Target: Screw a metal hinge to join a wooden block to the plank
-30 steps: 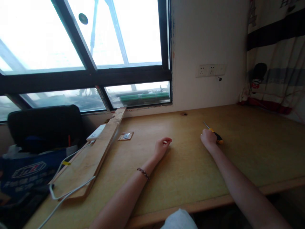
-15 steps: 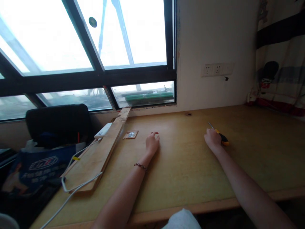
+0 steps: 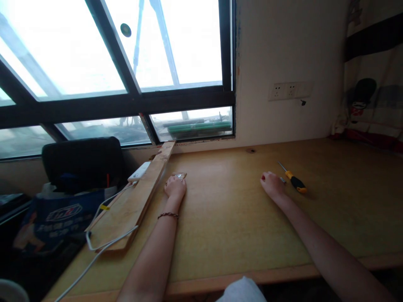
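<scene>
My left hand (image 3: 175,187) rests on a small flat brown piece with silvery metal parts on it (image 3: 180,176), fingers curled over its near side. Part of that piece is hidden beneath the hand. Further right, my right hand (image 3: 272,183) is closed low over the table, its fingertips drawn together; whatever is inside, if anything, is hidden. Just beside its knuckles lies a short metal bit-like piece (image 3: 283,180). A yellow and black screwdriver (image 3: 296,182) lies to the right of that hand, apart from it, its shaft pointing toward the wall.
A long wooden board (image 3: 138,201) lies along the table's (image 3: 220,235) left side, with a white power strip (image 3: 139,171) and a white cable (image 3: 103,247). Beyond the left edge are a black chair (image 3: 82,163) and a blue bag (image 3: 59,218). Window and wall sockets (image 3: 285,90) stand behind.
My left hand has moved left onto the small brown piece. My right hand has shifted left, away from the screwdriver, uncovering it and the short metal piece. The view has turned slightly left.
</scene>
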The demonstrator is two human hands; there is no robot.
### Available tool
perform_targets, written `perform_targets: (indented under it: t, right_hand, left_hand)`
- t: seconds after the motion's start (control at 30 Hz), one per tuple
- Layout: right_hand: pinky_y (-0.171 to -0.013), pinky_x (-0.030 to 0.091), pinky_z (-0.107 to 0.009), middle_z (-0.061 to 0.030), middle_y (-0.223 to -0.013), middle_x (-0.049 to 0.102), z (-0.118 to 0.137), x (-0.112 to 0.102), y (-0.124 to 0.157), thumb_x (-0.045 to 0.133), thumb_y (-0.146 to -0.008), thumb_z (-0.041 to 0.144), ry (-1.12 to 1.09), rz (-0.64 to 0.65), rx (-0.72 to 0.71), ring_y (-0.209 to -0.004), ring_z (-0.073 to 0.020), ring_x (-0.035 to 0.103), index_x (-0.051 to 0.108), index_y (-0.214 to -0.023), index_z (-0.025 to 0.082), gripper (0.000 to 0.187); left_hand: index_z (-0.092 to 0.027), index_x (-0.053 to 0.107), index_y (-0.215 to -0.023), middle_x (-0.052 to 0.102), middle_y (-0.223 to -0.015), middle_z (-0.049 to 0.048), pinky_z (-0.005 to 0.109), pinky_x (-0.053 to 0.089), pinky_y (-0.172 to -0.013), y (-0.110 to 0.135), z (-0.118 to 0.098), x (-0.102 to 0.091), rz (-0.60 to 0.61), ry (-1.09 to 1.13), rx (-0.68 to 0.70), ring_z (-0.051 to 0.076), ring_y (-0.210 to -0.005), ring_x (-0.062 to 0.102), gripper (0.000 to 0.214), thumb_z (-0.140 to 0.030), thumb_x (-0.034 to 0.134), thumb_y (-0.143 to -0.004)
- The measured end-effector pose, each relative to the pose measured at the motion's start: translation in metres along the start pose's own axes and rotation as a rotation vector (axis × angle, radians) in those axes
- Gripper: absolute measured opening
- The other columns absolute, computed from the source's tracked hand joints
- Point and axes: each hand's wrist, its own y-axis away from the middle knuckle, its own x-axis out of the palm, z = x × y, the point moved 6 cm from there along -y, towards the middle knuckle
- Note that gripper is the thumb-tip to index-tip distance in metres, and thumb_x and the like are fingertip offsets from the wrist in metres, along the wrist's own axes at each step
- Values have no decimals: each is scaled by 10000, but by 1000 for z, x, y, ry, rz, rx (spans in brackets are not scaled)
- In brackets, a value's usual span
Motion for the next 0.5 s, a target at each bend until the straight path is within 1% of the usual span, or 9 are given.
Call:
perform_targets:
  t: [0.07,0.17,0.33,0.43,0.5]
  right_hand:
    - [-571,336,-235,-76,-869,621,0,1,0,444,-818,222,3,2,-7,-769,-162,579,624,-811,159,190]
    - [-577,338,-237,-79,-868,622,0,2,0,444,-813,215,6,16,-7,-767,-163,577,626,-817,159,190]
    - [-567,327,-241,-80,-858,625,1,2,1,432,-814,214,-12,10,-21,-758,-166,578,622,-804,158,198]
    - [-568,326,-242,-83,-853,628,2,1,2,441,-810,220,-53,-22,-25,-751,-168,577,620,-785,153,193]
    - [-587,339,-242,-83,-851,629,6,-3,5,452,-811,238,-138,-69,-51,-745,-163,573,617,-781,151,190]
  left_hand:
    - [-51,567,-1058,544,-1105,225,401,397,-815,5,-5,-5,14,-17,3,304,-1015,515,442,-362,374,-811]
    - [-60,579,-1041,560,-1064,225,410,397,-787,16,-10,-14,5,-46,18,310,-971,539,421,-341,373,-805]
    - [-60,579,-1021,582,-1007,219,423,391,-767,39,-11,-25,-9,-82,29,301,-912,562,390,-312,393,-787]
    - [-76,584,-994,594,-982,199,416,397,-763,52,-8,-31,9,-93,70,296,-891,565,390,-360,409,-793]
    - [-88,580,-1000,598,-974,187,404,403,-763,57,-4,-39,16,-97,110,300,-906,557,432,-429,406,-801]
